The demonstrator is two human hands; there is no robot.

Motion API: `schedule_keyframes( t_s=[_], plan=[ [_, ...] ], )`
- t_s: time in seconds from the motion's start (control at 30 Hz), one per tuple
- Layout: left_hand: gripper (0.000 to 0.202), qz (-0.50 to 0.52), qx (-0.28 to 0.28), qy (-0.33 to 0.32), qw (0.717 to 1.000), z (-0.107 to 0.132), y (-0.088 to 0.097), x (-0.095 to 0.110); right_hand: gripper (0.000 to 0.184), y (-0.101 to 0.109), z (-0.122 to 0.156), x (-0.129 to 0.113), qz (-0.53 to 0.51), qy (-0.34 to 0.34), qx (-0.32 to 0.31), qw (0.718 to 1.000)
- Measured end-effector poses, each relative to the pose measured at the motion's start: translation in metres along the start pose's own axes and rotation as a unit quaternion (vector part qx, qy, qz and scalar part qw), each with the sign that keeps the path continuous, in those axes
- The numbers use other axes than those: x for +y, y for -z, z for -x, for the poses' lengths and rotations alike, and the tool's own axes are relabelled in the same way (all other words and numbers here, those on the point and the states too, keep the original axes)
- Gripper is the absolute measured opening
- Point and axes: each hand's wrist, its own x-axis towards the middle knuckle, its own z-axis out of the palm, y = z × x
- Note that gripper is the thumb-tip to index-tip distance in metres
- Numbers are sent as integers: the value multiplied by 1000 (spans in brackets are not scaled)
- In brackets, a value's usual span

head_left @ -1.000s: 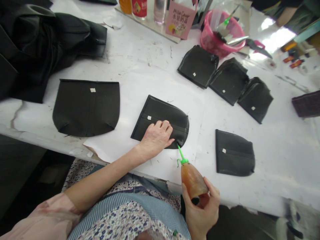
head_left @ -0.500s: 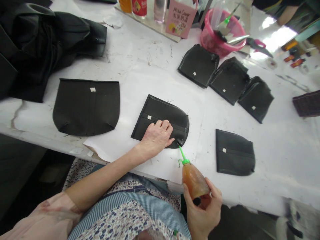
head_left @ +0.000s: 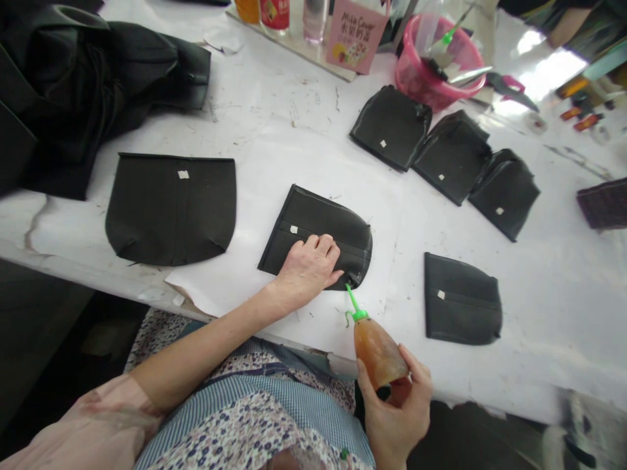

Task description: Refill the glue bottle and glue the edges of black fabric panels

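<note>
My left hand (head_left: 308, 269) lies on a black folded fabric piece (head_left: 318, 228) in the middle of the white table (head_left: 274, 130), fingers curled and pressing its lower edge. My right hand (head_left: 396, 408) grips an amber glue bottle (head_left: 378, 351) with a green nozzle. The nozzle tip (head_left: 349, 288) touches the piece's lower right corner, just beside my left thumb.
A larger flat black piece (head_left: 171, 209) lies to the left. Another folded piece (head_left: 460, 300) is to the right, and three more (head_left: 450, 160) sit in a row farther back. A pink bowl (head_left: 435, 68) with tools, bottles and a pink carton stand at the back. Dark cloth (head_left: 73, 85) is heaped at the far left.
The glue bottle's nozzle has shifted slightly left along the piece's lower edge. My left hand has stayed in place.
</note>
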Motion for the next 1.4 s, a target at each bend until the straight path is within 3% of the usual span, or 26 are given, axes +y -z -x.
schedule_keyframes(
  t_s=[0.17,0.37,0.57,0.8,1.03,1.4],
  plan=[
    [43,0,0,1,1000,0,0,0,65,3,-1,0,4,-16,2,1000],
    [43,0,-3,-1,1000,1,1,0,63,-1,0,-7,-31,12,-26,999],
    [43,5,-8,0,1000,0,1,0,61,-1,6,0,-9,-38,-20,999],
    [44,9,-11,-1,1000,0,1,0,60,-7,7,-6,-43,-19,-38,998],
    [44,6,-6,-1,1000,1,2,-1,60,-10,6,-8,-61,-61,-45,995],
    [46,11,-14,-2,1000,-1,3,-2,60,-10,5,-6,-60,-49,-51,996]
  ],
)
